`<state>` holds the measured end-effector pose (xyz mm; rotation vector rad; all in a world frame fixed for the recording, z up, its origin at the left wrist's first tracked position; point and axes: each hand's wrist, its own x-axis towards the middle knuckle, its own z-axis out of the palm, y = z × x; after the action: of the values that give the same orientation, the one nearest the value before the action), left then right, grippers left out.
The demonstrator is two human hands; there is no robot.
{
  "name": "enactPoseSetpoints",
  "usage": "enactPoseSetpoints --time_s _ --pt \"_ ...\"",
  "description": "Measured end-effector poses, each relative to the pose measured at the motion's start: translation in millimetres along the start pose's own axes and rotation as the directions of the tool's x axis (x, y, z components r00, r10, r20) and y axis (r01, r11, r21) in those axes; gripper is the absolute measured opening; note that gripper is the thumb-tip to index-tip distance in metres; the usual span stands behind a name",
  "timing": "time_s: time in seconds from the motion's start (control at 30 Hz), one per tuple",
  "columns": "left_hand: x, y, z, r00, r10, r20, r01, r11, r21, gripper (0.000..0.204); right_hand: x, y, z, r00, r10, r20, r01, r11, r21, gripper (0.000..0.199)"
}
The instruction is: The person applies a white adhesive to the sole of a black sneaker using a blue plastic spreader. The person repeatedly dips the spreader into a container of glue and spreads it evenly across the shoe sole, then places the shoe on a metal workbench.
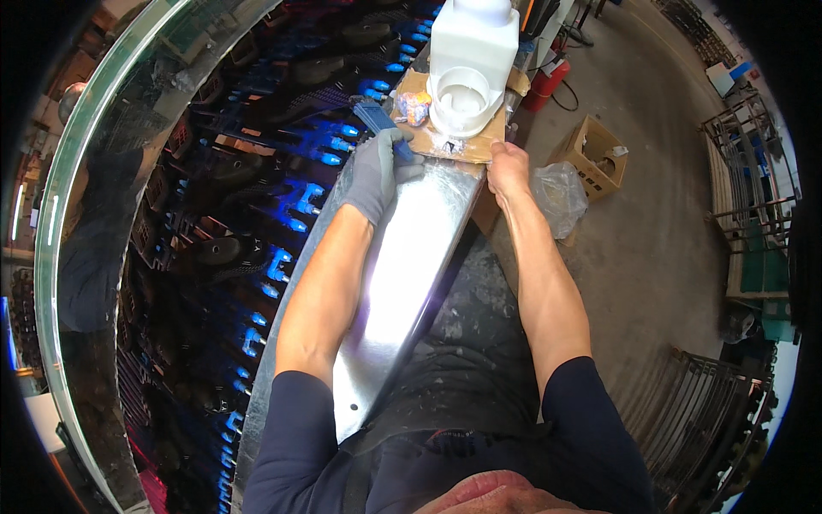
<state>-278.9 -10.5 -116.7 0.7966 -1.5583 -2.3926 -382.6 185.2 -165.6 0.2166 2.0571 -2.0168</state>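
A shiny metal tabletop stretches from the white jug toward the person, with blue-tipped fittings in rows to the jug's left. Just left of and nearer than the jug, the gloved left hand grasps a blue tool; nearer and right of it, the bare right hand meets the corner of the cardboard under the jug, whether gripping it I cannot tell. Well right of the jug, a grey floor carries an open box, a clear plastic bag and metal racks.

A slender blue tool slants just left of flat brown cardboard.
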Motion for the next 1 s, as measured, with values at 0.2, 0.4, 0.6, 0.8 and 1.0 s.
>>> enactPoseSetpoints --time_s 0.2,0.4,0.6,0.8,1.0 --pt "2 -6 3 1.000 0.009 -0.030 -0.010 0.999 -0.051 0.043 8 5 -6 1.000 -0.006 0.013 0.007 0.997 -0.074 0.031" --pt "-4 6 7 0.999 -0.008 -0.051 0.009 1.000 0.029 0.039 6 -41 -8 0.971 0.200 0.131 -0.184 0.975 -0.127 0.037" --pt "6 0 5 0.999 -0.013 -0.047 0.014 0.999 0.030 0.042 17 -37 1 1.000 -0.004 0.031 0.014 0.944 -0.329 0.030" --pt "8 -3 5 0.999 -0.009 -0.039 0.010 1.000 0.015 0.043 17 -43 -1 0.999 -0.014 0.036 0.025 0.944 -0.329 0.030" --pt "7 -1 -1 0.998 -0.064 -0.014 0.064 0.997 0.053 0.042 14 -41 -5 0.996 0.029 0.088 0.012 0.902 -0.431 0.041"
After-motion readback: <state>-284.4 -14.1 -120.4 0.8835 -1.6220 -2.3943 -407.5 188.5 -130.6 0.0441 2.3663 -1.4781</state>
